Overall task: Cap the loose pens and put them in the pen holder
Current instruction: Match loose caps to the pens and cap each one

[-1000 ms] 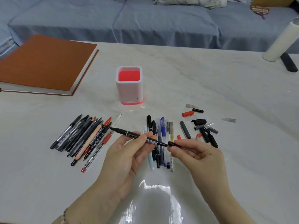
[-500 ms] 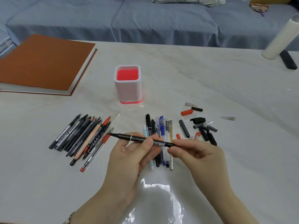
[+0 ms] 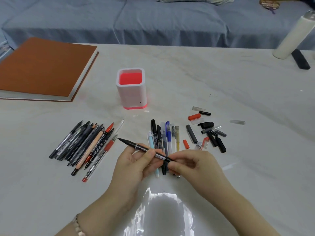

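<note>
A thin black pen (image 3: pixel 136 146) lies across both hands, its bare tip pointing up and left. My left hand (image 3: pixel 136 165) pinches its barrel between thumb and fingers. My right hand (image 3: pixel 192 165) grips its right end, where a black cap sits in my fingertips. The white pen holder (image 3: pixel 132 90) with a red inside stands upright beyond them and looks empty. A row of uncapped pens (image 3: pixel 85 143) lies to the left. A second group of pens (image 3: pixel 163 135) lies under my hands. Several loose caps (image 3: pixel 207 132) are scattered to the right.
A brown book (image 3: pixel 44 68) lies at the far left. A white cylinder (image 3: pixel 293 34) and a black bar (image 3: pixel 300 59) stand at the far right corner. A blue sofa (image 3: pixel 153 19) runs behind the table edge. Glare sits on the table near me.
My right hand has slid left along the pen and now covers its right end. The pen has tilted slightly, its tip still pointing up and left.
</note>
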The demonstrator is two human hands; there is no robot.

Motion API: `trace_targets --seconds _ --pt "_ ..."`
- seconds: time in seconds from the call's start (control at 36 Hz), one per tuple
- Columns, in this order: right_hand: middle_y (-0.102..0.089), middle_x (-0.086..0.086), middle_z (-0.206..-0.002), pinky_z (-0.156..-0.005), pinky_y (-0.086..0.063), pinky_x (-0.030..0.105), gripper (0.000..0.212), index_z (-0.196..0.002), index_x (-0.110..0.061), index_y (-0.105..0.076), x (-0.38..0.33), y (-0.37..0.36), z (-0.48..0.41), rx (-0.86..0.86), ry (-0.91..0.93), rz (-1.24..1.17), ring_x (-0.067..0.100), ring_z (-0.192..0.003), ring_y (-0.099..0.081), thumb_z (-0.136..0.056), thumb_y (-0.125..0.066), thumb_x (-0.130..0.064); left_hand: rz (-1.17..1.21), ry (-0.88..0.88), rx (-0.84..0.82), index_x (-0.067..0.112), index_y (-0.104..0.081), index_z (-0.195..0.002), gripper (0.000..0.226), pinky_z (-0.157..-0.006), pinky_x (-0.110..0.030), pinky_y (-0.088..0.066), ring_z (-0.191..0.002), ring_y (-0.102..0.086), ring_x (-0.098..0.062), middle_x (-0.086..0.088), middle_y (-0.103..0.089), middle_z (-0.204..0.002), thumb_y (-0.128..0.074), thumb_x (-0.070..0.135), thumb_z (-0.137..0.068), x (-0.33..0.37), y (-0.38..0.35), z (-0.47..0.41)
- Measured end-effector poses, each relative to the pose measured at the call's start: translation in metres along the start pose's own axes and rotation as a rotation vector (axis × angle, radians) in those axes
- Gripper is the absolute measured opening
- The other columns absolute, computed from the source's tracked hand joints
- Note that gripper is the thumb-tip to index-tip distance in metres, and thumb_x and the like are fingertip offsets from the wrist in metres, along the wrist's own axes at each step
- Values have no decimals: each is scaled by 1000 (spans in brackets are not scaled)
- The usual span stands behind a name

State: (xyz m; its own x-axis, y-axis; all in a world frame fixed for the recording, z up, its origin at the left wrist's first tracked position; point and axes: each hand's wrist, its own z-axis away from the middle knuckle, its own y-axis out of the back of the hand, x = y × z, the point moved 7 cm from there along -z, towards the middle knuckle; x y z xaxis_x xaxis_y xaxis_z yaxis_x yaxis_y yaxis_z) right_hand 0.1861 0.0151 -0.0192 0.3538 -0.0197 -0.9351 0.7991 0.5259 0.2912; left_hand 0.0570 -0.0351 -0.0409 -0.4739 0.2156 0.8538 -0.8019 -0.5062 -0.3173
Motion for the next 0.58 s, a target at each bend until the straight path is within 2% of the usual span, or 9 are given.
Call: trace_targets --seconds 0.08,0.14,0.17,0.22,0.28,0.33,0.39,0.47,0.58 --pt "-66 -13 -65 -63 -43 2 14 -77 -31 -68 24 10 -9 -18 -75 201 -7 -63 -59 -79 -68 -17 -157 8 38 10 -58 -84 11 -67 -25 -58 -66 -68 -11 -5 -69 -70 -50 5 -89 -2 5 -11" --pt "-61 -19 -69 -66 -41 0 11 -87 -25 -70 35 31 -12 90 -94 325 -14 -67 -55 -82 -65 -16 -276 -12 78 14 -62 -86 17 -66 -26 -56 -62 -65 -11 4 -63 -58 -47 11 -92 2 10 -17" --pt "-61 -19 -67 -69 -43 2 14 -83 -25 -69 38 43 -12 157 -97 367 -13 -67 -56 -83 -62 -13 -339 -30 92 15 -63 -85 20 -64 -24 -53 -59 -61 -12 8 -59 -53 -45 14 -93 5 12 -19" --pt "-66 -12 -65 -71 -48 14 21 -71 -21 -67 44 69 -13 292 -115 434 0 -70 -61 -82 -56 -9 -448 -67 95 12 -64 -82 23 -54 -23 -44 -53 -49 -14 6 -51 -49 -45 17 -94 8 16 -20" --pt "-63 3 -78 -74 -49 32 13 -83 -14 -68 52 90 -16 372 -154 545 21 -79 -60 -82 -57 -9 -512 -79 84 12 -66 -82 22 -50 -23 -33 -51 -39 -13 4 -46 -52 -47 17 -93 8 18 -19" --pt "-55 7 -95 -77 -46 31 24 -106 -14 -64 64 103 -22 381 -222 644 27 -84 -57 -83 -59 -11 -533 -73 68 18 -67 -75 23 -50 -22 -29 -48 -35 -10 10 -44 -48 -50 15 -91 6 18 -17" --pt "-53 10 -107 -79 -42 30 34 -116 -14 -58 75 108 -30 346 -277 708 27 -92 -57 -83 -59 -12 -558 -68 42 21 -64 -65 28 -50 -22 -28 -44 -34 -7 12 -44 -42 -52 14 -90 5 16 -15" --pt "-55 12 -112 -82 -46 33 36 -119 -14 -56 83 108 -36 316 -327 716 29 -97 -58 -83 -56 -11 -585 -97 -2 20 -63 -62 30 -49 -21 -27 -41 -33 -3 12 -44 -39 -53 13 -89 7 11 -11" --pt "-58 15 -111 -79 -40 31 37 -122 -9 -52 80 109 -36 347 -324 694 31 -102 -54 -84 -50 -8 -592 -166 -62 23 -67 -70 25 -44 -7 -32 -38 -40 3 17 -50 -42 -54 11 -88 16 2 -6"
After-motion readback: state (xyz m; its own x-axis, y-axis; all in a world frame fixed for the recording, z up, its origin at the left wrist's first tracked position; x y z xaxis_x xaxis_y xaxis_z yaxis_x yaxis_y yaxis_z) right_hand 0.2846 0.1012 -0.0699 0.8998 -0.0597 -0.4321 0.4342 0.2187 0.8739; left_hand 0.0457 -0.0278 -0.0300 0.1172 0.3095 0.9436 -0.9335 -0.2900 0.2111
